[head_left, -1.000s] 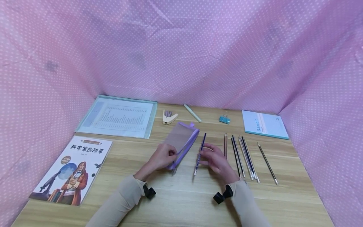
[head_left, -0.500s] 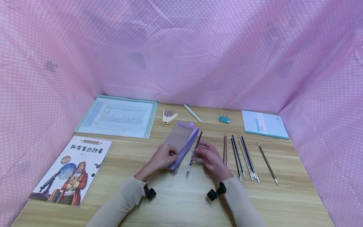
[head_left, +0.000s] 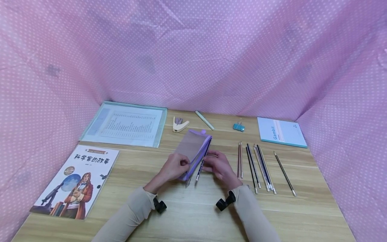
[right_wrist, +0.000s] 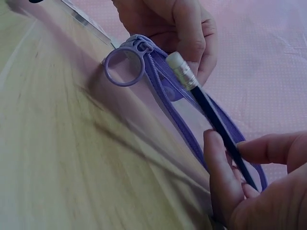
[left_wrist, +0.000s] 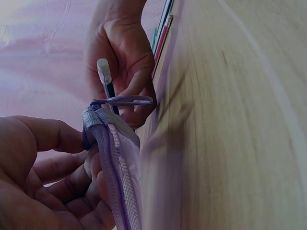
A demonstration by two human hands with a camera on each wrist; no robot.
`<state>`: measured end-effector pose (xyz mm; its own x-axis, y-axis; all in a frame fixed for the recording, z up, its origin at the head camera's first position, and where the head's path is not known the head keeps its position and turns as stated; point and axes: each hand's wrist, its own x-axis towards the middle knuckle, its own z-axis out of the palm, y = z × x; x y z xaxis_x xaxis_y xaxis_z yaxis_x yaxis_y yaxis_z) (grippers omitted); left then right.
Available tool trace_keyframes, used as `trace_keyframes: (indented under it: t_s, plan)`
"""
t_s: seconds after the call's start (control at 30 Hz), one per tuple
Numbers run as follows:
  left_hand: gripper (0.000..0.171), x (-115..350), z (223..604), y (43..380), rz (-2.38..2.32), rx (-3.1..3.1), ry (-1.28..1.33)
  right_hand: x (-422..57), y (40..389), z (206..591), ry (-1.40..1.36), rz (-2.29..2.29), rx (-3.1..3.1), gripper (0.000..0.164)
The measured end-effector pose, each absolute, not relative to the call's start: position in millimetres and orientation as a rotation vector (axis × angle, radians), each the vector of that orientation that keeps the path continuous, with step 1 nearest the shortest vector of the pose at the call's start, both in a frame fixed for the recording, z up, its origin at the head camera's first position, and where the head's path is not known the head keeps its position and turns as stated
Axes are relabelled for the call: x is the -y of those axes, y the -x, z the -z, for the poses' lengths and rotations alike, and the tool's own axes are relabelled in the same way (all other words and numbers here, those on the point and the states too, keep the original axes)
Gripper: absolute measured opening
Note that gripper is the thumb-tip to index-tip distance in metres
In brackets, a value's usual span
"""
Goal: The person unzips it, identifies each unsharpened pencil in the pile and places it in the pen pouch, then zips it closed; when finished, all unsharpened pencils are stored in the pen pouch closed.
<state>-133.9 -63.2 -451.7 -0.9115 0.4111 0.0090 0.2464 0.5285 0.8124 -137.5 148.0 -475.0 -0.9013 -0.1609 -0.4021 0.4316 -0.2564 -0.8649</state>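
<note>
At the wood-grain table (head_left: 193, 215), the right hand (head_left: 220, 165) pinches an eraser-tipped pencil (right_wrist: 213, 115) between its fingers; the left hand (head_left: 173, 167) pinches a zippered mesh pouch (head_left: 190, 144).

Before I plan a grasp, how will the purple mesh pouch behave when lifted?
The purple mesh pouch is probably floppy: its panel looks like thin, see-through fabric. Likely light for its size, for the same reason. Its mouth may sag or gape, since the zipper is undone.

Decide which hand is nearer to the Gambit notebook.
Right. The right hand, pinching a pencil, is left of and below the Gambit notebook in the head view; the left hand, holding the purple pouch, is farther left.
</note>
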Motion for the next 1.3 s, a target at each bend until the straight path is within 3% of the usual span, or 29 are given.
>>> trace_keyframes:
  t_s: [0.67, 1.3]
  plan:
    - [0.011, 60.5, 452.6, 133.2, -1.326, -2.568, -0.618, -129.2, 142.0, 468.9, -0.476, 2.247, -1.673, 0.048]
    - [0.011, 59.8, 453.5, 133.6, -1.292, -2.590, -0.609, -134.6, 133.7, 460.2, -0.425, 2.220, -1.716, 0.047]
